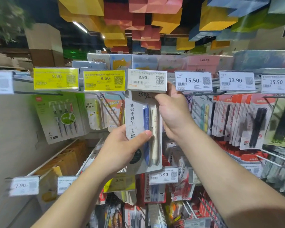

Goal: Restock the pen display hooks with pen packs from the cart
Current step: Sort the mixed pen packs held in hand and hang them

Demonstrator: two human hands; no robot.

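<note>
Both hands are on the same grey two-pen pack (138, 122), held up right under the 8.90 price tag (146, 80). Left hand (122, 148) grips its lower edge, thumb across the front. Right hand (173, 112) pinches the top by the tag.

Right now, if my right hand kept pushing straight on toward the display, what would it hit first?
Probably the 8.90 price tag. Your right hand pinches the top of the pen pack just below that tag, with its fingertips at the tag's lower edge. Depth is hard to judge from this one view.
</note>
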